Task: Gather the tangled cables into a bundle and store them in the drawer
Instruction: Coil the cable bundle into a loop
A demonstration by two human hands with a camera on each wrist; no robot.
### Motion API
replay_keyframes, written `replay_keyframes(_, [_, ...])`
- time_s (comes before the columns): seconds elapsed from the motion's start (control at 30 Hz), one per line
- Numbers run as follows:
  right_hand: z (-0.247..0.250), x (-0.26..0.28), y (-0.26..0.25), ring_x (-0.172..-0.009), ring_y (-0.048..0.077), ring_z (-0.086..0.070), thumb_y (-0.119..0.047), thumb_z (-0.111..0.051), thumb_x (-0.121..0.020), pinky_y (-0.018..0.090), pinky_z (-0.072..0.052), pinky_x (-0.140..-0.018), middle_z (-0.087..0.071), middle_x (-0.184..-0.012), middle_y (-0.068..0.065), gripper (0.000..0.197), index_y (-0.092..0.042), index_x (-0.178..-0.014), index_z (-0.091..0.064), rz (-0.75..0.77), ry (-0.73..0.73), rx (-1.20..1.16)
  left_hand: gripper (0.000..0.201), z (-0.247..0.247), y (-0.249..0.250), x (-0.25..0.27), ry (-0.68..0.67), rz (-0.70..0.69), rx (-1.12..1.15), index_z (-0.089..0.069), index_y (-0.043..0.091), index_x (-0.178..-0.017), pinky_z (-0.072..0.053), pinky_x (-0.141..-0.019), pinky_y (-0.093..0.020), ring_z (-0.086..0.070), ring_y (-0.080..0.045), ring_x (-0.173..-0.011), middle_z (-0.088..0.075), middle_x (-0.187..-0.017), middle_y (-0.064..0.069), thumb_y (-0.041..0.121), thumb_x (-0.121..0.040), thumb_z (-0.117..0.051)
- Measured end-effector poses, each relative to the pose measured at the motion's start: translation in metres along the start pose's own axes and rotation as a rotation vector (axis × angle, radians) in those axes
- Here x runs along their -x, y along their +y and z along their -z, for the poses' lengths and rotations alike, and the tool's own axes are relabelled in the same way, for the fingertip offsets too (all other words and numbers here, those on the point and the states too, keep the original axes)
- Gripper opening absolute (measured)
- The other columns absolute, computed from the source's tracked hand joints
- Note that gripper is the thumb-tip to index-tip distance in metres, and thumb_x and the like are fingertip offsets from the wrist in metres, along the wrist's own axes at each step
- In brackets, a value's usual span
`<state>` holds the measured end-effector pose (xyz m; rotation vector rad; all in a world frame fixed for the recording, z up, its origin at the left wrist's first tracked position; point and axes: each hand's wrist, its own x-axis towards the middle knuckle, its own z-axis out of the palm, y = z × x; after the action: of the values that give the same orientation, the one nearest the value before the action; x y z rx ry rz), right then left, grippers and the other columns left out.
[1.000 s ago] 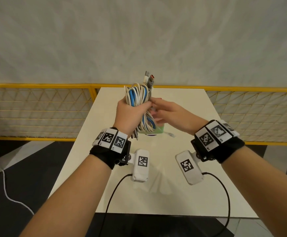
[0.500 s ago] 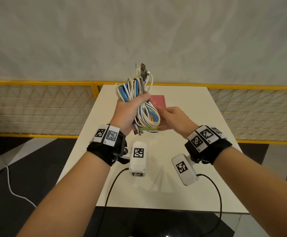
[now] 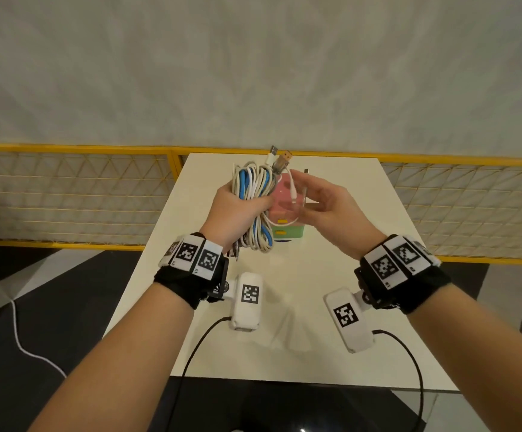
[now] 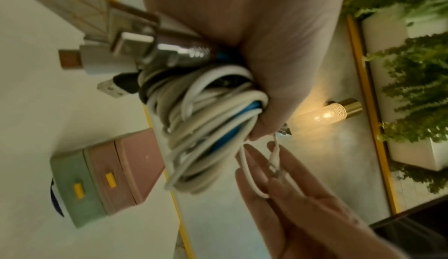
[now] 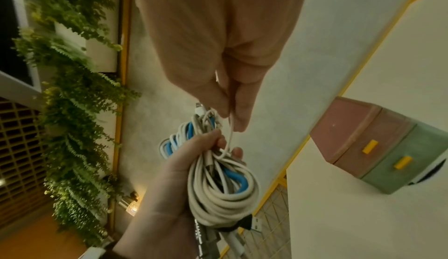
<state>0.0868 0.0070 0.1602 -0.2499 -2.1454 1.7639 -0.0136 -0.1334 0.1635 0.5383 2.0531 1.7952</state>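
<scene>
My left hand grips a coiled bundle of white and blue cables upright above the white table, with USB plugs sticking out of its top and bottom. Just right of it, my right hand pinches a thin loose white cable end that runs back to the bundle. In the right wrist view the fingertips pinch this strand above the bundle. The small drawer box, pink over green with yellow handles, stands on the table behind the hands, both drawers closed.
A yellow mesh railing runs along the table's far edge. A white cord lies on the dark floor at left. The wrist views show a lit wall lamp and hanging plants.
My right hand rose from beside the drawer box and took hold of a loose white strand by the bundle. The left hand kept its grip on the bundle.
</scene>
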Motion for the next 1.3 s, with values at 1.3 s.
replay_keyframes(1.3, [0.011, 0.017, -0.006, -0.091, 0.030, -0.070, 0.011, -0.057, -0.086, 0.035, -0.059, -0.080, -0.069, -0.100, 0.024, 0.010, 0.007, -0.093, -0.064, -0.034, 0.196, 0.026, 0.008, -0.004, -0.010, 0.012, -0.016, 0.024, 0.192, -0.065, 0.003, -0.088, -0.056, -0.066, -0.037, -0.062, -0.024, -0.066, -0.062, -0.080, -0.020, 0.002, -0.081, -0.069])
